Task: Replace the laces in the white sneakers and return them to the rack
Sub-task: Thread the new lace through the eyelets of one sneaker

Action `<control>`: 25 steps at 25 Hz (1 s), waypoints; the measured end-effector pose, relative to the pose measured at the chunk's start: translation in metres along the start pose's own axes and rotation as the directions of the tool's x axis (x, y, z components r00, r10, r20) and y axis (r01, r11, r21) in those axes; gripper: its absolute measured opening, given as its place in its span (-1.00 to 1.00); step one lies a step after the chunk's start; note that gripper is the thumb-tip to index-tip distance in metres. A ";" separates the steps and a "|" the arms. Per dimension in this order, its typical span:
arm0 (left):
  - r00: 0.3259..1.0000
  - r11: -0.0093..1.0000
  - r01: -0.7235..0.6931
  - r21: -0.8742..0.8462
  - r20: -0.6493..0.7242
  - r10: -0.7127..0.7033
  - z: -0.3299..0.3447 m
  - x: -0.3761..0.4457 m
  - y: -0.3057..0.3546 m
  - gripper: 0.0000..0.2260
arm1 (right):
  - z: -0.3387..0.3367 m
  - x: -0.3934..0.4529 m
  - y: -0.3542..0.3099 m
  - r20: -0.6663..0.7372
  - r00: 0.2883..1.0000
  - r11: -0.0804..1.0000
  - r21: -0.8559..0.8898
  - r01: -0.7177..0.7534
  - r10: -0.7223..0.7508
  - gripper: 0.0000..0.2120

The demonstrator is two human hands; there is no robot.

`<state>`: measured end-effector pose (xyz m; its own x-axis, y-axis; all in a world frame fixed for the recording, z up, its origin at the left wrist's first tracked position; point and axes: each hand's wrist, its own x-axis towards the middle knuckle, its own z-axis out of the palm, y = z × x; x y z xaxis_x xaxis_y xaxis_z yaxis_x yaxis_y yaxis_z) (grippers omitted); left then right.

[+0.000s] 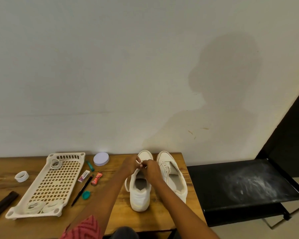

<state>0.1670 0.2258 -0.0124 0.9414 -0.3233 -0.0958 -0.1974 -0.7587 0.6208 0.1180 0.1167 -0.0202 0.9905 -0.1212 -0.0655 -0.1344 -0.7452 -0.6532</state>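
Observation:
Two white sneakers stand side by side on the wooden table point(162, 214), toes toward the wall. Over the left sneaker point(139, 195), my left hand point(130, 165) and my right hand point(151, 169) meet above its eyelets, fingertips pinching a white lace point(126, 184) between them; a loop of it hangs down the shoe's left side. The right sneaker point(173, 173) has bare eyelets and no lace showing. A cream perforated plastic rack tray point(53, 185) lies to the left, with a coiled lace point(56, 163) at its far end and two bundled laces point(41, 207) at its near end.
Between tray and shoes lie a white round lid point(101, 158), a teal marker, an eraser box, a red wrapper, a black pen point(82, 190) and a teal cap. A tape roll point(21, 176) and a dark flat object sit far left. A black shelf rack point(240, 187) stands right of the table.

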 end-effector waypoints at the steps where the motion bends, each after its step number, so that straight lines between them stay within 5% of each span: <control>1: 1.000 0.998 0.011 -0.060 0.022 -0.009 -0.005 0.000 -0.002 -0.91 | -0.002 0.000 0.000 -0.011 1.000 0.999 0.041 0.011 -0.010 -0.79; 4: 0.995 0.996 -0.015 -0.089 0.101 0.024 -0.012 0.002 -0.006 -0.88 | -0.009 0.000 0.002 -0.027 0.999 0.989 0.142 0.031 -0.027 -0.83; 7: 0.996 0.995 -0.074 -0.074 0.039 0.077 -0.010 0.002 -0.004 -0.87 | -0.028 0.002 -0.001 0.201 0.977 0.950 0.286 -0.127 0.070 -0.86; 10: 0.994 0.993 -0.064 -0.104 -0.091 0.054 0.001 0.000 0.001 -0.89 | -0.042 0.006 -0.002 0.335 0.939 0.968 0.197 -0.154 0.081 -0.81; 16: 0.982 0.980 0.019 -0.199 -0.179 -0.055 0.016 -0.006 -0.003 -0.91 | -0.033 0.010 0.002 0.133 0.990 0.998 -0.038 0.054 -0.049 -0.81; 21: 0.974 0.958 0.056 -0.280 -0.194 -0.114 0.017 -0.010 -0.003 -0.88 | -0.037 0.005 -0.009 -0.074 0.994 0.975 0.215 -0.063 0.081 -0.87; 23: 0.976 0.961 0.051 -0.273 -0.190 -0.106 0.018 -0.011 -0.002 -0.89 | -0.052 0.003 -0.014 0.040 0.984 0.916 0.360 -0.176 0.174 -0.88; 25: 0.975 0.962 0.044 -0.271 -0.196 -0.100 0.015 -0.013 -0.001 -0.89 | -0.083 0.000 -0.017 0.369 0.911 0.869 0.370 -0.327 0.186 -0.85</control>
<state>0.1513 0.2222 -0.0239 0.9917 -0.1283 -0.0030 -0.0739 -0.5904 0.8037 0.1174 0.0748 0.0540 0.8883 -0.0071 -0.4591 -0.4297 -0.3656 -0.8257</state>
